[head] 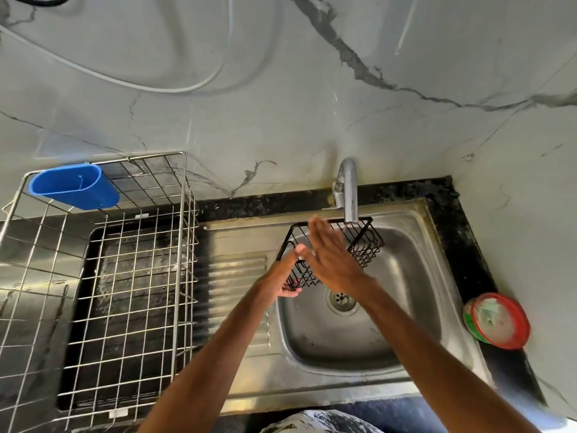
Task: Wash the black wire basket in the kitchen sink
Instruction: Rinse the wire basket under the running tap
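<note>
Forearms reach over the steel sink (pixel 406 295), smooth and dulled, with its round drain (pixel 342 300) below them. The left hand (pixel 282 275) grips the black wire basket (pixel 364 247) by its near corner, fingers curled under the mesh. The right hand (pixel 331 257) lies flat and straight-fingered across the open rim. The basket hangs tilted above the basin, its far end just under the chrome tap (pixel 350 195). This looks like the rub-and-rinse step; I cannot tell whether water is running. The next move likely calls for turning the thin, stiff grid under palm and spout. To the left, a shiny wire rack (pixel 125 292) carries a blue plastic cup (pixel 75 185). To the right, a red-rimmed tub (pixel 496 321) sits on the speckled black desk (pixel 462 245).
</note>
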Demonstrator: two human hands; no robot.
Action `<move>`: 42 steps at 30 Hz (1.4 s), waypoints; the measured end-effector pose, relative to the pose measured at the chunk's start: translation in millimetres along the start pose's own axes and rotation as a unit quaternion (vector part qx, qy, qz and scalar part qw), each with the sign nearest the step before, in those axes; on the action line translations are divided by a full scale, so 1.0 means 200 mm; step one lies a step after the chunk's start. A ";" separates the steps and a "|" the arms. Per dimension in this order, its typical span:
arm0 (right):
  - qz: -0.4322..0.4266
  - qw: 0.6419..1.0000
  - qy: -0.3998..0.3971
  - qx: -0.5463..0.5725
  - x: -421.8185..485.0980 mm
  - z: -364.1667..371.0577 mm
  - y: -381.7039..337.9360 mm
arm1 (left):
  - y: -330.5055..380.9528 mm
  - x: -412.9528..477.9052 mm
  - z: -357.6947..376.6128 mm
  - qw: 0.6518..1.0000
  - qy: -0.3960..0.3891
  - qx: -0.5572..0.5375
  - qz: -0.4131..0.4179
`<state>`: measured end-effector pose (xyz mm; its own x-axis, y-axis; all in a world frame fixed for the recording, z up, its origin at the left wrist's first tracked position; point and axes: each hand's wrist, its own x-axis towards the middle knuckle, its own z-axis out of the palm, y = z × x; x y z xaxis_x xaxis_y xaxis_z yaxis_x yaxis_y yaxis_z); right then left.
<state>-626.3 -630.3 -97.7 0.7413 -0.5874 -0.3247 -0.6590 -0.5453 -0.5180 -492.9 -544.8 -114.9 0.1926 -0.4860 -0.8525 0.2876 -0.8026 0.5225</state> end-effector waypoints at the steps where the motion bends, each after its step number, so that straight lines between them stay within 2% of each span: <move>1: -0.030 1.000 0.001 -0.009 -0.02 0.01 -0.05 | -0.01 0.01 0.00 1.000 0.000 -0.005 0.003; 3: -0.077 0.997 0.006 -0.030 -0.05 0.02 -0.04 | -0.01 0.01 -0.01 1.000 0.002 -0.014 0.001; 5: -0.089 0.994 0.022 -0.053 -0.05 0.00 0.03 | 0.01 -0.02 -0.01 1.000 0.006 -0.012 -0.007; 9: 0.036 0.998 0.044 -0.041 -0.06 -0.06 0.34 | 0.05 -0.04 -0.02 1.000 0.002 0.001 -0.006; 12: 0.121 0.992 0.008 0.031 -0.06 -0.12 0.36 | 0.10 -0.06 0.02 1.000 -0.015 0.027 0.005; 14: 0.101 0.993 0.016 0.051 -0.06 -0.12 0.24 | 0.14 -0.09 0.07 0.999 -0.017 0.026 0.006; 18: -0.024 0.998 0.056 0.001 -0.11 -0.03 0.02 | 0.18 -0.07 0.12 0.998 -0.041 0.024 0.037; 20: -0.049 0.995 0.075 -0.031 -0.12 0.02 0.01 | 0.20 -0.08 0.13 0.999 -0.043 0.018 0.026; 24: -0.035 0.993 0.107 -0.046 -0.15 0.04 0.06 | 0.25 -0.10 0.16 1.000 -0.004 0.021 -0.012; 33: 0.073 0.995 0.051 0.040 -0.19 0.00 0.32 | 0.22 -0.12 0.11 0.998 -0.028 -0.018 -0.058; 39: -0.031 0.997 0.063 0.007 -0.18 0.03 0.06 | 0.18 -0.02 0.09 0.991 -0.013 -0.090 -0.097; 42: -0.002 0.997 0.067 -0.024 -0.15 0.00 0.15 | 0.16 -0.02 0.04 0.992 -0.034 -0.091 -0.083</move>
<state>-668.2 -629.1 -104.1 0.7223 -0.6583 -0.2119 -0.6639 -0.5742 -0.4791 -491.4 -571.0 -94.8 0.0672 -0.3802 -0.9225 0.4755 -0.8006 0.3646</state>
